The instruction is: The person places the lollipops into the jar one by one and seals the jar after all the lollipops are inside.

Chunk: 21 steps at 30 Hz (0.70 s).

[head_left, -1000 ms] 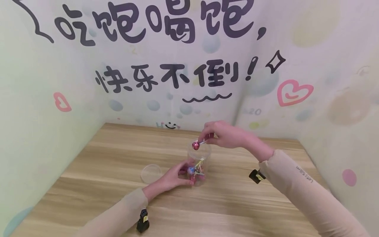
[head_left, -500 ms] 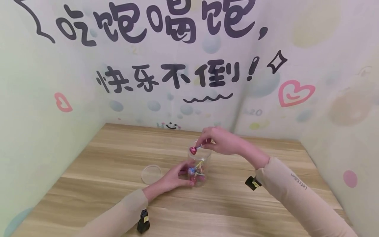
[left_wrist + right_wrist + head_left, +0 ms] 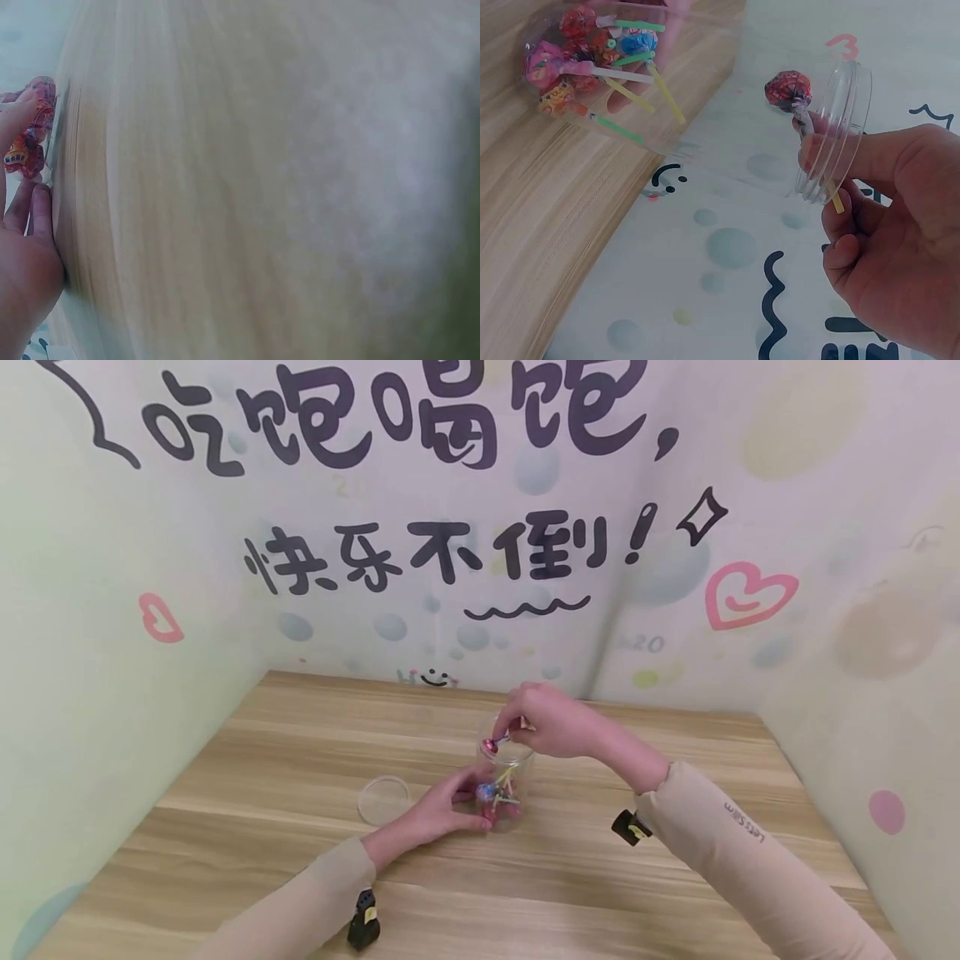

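A clear plastic jar (image 3: 517, 814) stands on the table with several wrapped lollipops (image 3: 577, 56) lying at its bottom, their sticks green, yellow and white. My left hand (image 3: 432, 810) grips the jar low on its left side, thumb in front and fingers behind. At the jar's mouth, my right hand (image 3: 551, 720) pinches the stick of a red-wrapped lollipop (image 3: 787, 91) between thumb and finger. Its candy head is inside the rim, well above the other lollipops, as the right wrist view shows. In the left wrist view, red wrappers (image 3: 30, 150) show beside the left fingers.
A round clear lid (image 3: 383, 801) lies flat on the wooden table (image 3: 300, 735), left of the jar. Behind the table rises a printed wall (image 3: 450, 635), with side walls to left and right. Each sleeve carries a small black device (image 3: 363, 922) near the wrist.
My right hand has come down and slightly left, taking the lollipop from above the jar's rim into its mouth. The left hand and the jar have stayed put.
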Motion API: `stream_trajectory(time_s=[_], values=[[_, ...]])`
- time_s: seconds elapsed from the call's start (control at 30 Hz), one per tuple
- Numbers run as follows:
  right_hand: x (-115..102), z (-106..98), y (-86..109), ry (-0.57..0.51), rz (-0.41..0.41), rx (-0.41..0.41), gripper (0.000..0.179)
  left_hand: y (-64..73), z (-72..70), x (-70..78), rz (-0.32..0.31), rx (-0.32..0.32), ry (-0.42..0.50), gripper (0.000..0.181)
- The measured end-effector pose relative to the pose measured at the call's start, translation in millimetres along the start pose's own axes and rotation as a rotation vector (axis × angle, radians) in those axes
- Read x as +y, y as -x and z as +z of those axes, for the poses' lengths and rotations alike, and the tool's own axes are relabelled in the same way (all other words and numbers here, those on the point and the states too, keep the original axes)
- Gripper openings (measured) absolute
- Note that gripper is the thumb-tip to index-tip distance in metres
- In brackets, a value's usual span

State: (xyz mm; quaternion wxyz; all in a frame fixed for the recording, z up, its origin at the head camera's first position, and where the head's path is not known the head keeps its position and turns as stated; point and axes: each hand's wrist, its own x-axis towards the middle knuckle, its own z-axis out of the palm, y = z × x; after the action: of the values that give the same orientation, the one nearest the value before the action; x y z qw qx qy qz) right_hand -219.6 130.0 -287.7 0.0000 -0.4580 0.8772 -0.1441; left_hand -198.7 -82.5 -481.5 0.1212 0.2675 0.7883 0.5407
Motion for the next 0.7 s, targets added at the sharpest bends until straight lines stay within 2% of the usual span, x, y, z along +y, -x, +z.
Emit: stream_trajectory(time_s=[0.7], values=[[3.5, 9.3, -0.5, 0.025, 0.007, 0.051, 0.025, 1.3, -0.9, 0.1, -0.012, -0.002, -0.016, 0.082]])
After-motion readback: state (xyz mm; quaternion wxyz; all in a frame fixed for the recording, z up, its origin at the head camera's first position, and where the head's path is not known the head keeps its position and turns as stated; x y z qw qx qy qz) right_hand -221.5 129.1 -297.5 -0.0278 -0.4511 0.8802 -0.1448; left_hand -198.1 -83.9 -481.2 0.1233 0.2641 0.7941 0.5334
